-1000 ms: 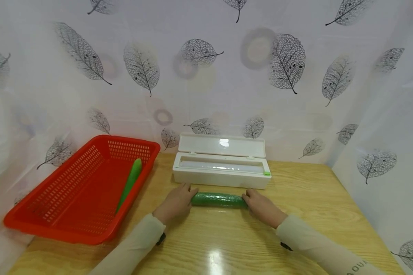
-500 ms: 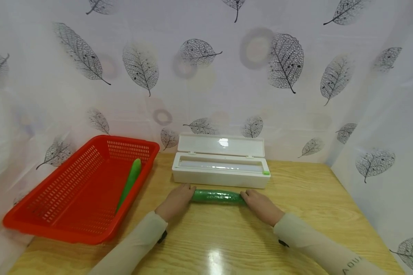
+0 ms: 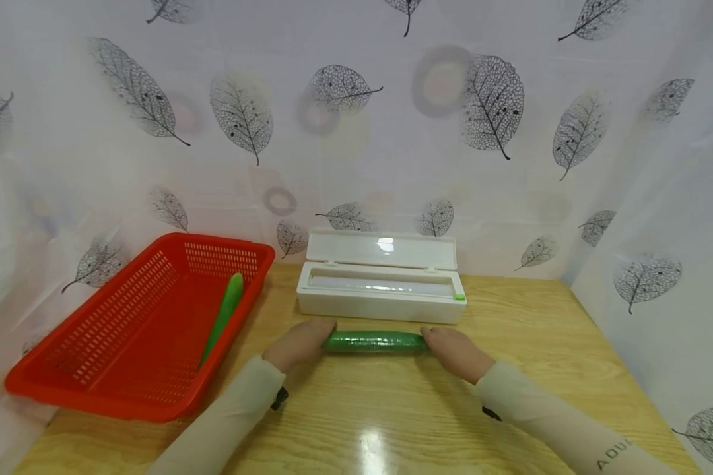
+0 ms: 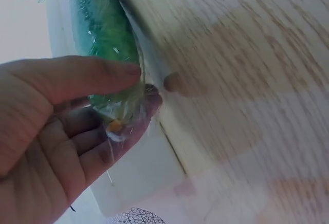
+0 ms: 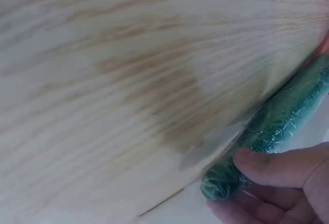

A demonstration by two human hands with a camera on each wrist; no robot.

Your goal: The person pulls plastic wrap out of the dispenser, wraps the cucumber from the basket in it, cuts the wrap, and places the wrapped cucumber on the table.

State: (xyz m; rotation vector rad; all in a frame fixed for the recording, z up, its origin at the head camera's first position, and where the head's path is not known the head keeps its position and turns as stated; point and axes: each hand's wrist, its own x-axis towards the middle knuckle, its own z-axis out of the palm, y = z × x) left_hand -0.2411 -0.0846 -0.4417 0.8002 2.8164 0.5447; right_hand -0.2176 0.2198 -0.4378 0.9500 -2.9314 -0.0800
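A green cucumber (image 3: 375,341) wrapped in clear film lies crosswise between both hands, in front of the white box. My left hand (image 3: 302,343) pinches its left end; in the left wrist view the thumb lies over the cucumber (image 4: 105,34), the fingers are under it, and loose film bunches around the tip. At the other end my right hand (image 3: 456,353) grips the cucumber, its thumb on top in the right wrist view, where the rounded, film-covered tip (image 5: 218,183) sticks out. Behind stands a white cling film dispenser (image 3: 380,306) with its lid raised and a roll inside.
On the left stands a red plastic basket (image 3: 127,409) holding another green cucumber (image 3: 224,313). Everything rests on a wooden table (image 3: 356,409). A leaf-patterned curtain (image 3: 380,158) hangs behind and at the sides.
Both hands stay at the cucumber's ends. The left hand has shifted slightly left and its grip has changed, so more of that end shows. Basket and dispenser have not moved.
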